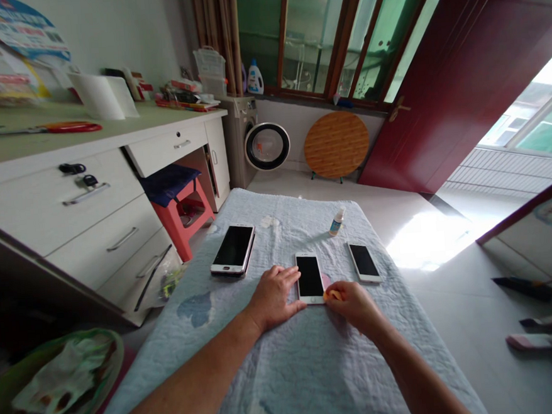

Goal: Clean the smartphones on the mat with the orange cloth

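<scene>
Three phones lie screen-up on a table covered with a pale blue quilted cloth (286, 357). My left hand (273, 295) lies flat, fingers spread, its fingertips against the left edge of the middle white phone (310, 278). My right hand (353, 302) is closed in a pinch on a small orange and pink cloth (330, 289) at that phone's lower right corner. A larger phone (234, 249) lies to the left and a smaller white phone (364, 262) to the right. A small spray bottle (336, 222) stands behind them.
A white desk with drawers (91, 207) runs along the left, with a red stool (181, 207) under it. A green basin of rubbish (52, 386) sits at lower left. A washing machine (252, 139) and round wooden board (336, 145) stand at the back wall.
</scene>
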The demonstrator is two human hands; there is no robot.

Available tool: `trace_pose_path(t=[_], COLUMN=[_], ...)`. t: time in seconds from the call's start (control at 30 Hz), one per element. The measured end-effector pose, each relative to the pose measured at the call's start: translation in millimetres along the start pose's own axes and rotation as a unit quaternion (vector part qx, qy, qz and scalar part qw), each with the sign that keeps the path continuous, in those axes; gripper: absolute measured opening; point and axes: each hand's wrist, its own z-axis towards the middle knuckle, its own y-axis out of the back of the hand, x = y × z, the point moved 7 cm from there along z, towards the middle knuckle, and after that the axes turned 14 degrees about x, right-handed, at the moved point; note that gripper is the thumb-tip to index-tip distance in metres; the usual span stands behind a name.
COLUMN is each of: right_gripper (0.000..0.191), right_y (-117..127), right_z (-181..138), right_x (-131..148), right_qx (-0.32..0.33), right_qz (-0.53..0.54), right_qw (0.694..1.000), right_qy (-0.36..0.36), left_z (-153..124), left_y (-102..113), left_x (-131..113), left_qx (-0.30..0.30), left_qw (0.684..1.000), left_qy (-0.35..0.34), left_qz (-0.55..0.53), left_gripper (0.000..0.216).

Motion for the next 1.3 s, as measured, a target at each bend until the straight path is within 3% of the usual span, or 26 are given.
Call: trace_pose_path(t=[0.33, 0.6, 0.8, 0.97, 1.3], right_gripper=[0.018, 0.019, 0.026, 0.026, 0.027], right_y=[3, 18, 40, 34, 32], right_z=[11, 46, 82, 105, 117], right_x=[7, 24, 38, 31, 38], right_qx=[-0.005, -0.042, -0.126, -0.094, -0.001], right_qz=[-0.095, -0.092, -0.029, -0.072, -0.197], right_qw=[0.995, 0.995, 0.988, 0.990, 0.978], right_qy=[-0.020, -0.009, 0.081, 0.073, 0.068], left_z=[0, 0, 0, 0, 0], left_y=[0, 1, 5, 5, 3], left_x=[1, 0, -2, -2, -1], left_qx=[0.004, 0.016, 0.018, 0.015, 0.012], left_qw=[1.000, 1.000, 1.000, 1.000, 1.000], left_qy=[-0.002, 0.000, -0.005, -0.006, -0.013], left_qz=[-0.002, -0.011, -0.013, -0.015, -0.012], left_gripper=[0.061, 0.063, 0.065, 0.064, 0.065])
